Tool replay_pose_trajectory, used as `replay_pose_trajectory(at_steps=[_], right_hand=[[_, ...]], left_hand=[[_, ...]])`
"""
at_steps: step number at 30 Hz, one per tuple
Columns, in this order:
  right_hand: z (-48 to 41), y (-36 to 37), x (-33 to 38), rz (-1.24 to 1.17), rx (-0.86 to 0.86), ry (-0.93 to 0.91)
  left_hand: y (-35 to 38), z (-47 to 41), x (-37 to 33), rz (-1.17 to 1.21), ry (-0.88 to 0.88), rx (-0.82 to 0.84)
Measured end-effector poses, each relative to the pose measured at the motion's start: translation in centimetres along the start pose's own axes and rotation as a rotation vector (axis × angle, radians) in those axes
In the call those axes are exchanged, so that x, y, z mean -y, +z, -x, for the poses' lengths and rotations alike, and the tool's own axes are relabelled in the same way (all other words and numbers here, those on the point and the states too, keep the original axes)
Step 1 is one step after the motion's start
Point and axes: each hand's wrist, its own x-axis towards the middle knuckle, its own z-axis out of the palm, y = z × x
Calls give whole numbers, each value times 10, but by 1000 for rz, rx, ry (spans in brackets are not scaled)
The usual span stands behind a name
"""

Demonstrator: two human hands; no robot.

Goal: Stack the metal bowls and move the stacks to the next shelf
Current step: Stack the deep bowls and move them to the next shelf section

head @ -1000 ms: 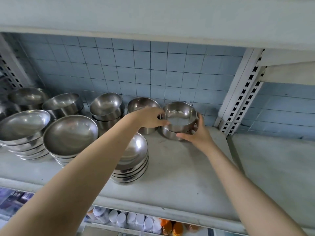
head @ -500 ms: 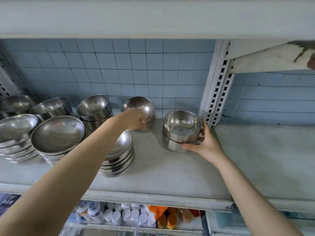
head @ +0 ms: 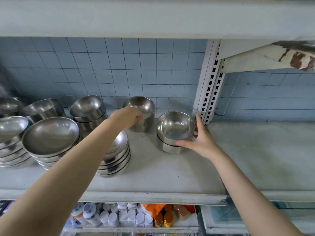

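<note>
Leftward from the stack it was touching a second ago, the left hand (head: pixel 128 118) now sits at a deep round steel bowl (head: pixel 141 106) in the upper middle of the frame. Its fingers are curled over the bowl's near rim in a pinch. That bowl tips toward the camera and rests in a lower steel bowl (head: pixel 144 127), which stands on the pale grey shelf (head: pixel 162 171).

Just right of it, at centre right, is the two-bowl steel stack (head: pixel 175 128), which sits upright on the same shelf. The right hand (head: pixel 201 142) grasps it, with the thumb pressed on the front where the two bowls meet and the fingers wrapped round the far right side. This stack stands close to the white slotted upright (head: pixel 209 86). Beyond the upright, the neighbouring shelf bay (head: pixel 259 150) fills the right of the frame.

At lower left, a stack of wide shallow steel bowls (head: pixel 51 135) stands beside a similar pile at the left edge (head: pixel 12 128). A third shallow pile (head: pixel 117 155) shows partly under the left forearm. Behind them, along the blue tiled wall (head: pixel 119 65), are a pair of stacked deep bowls (head: pixel 88 108) and a leaning steel bowl (head: pixel 42 108).

Along the bottom of the frame, white-capped bottles (head: pixel 119 217) and orange packets (head: pixel 160 218) fill a lower shelf.
</note>
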Motion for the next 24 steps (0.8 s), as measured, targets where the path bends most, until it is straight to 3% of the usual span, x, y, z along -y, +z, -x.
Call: replay_pose_trajectory(at_steps=[14, 20, 24], right_hand=[[6, 16, -2, -202, -55, 10], [5, 4, 5, -70, -3, 53], [-1, 1, 6, 11, 17, 100]], left_hand=[[-8, -7, 17, 134, 47, -62], [-6, -14, 17, 207, -113, 28], [-2, -28, 21, 260, -122, 55]])
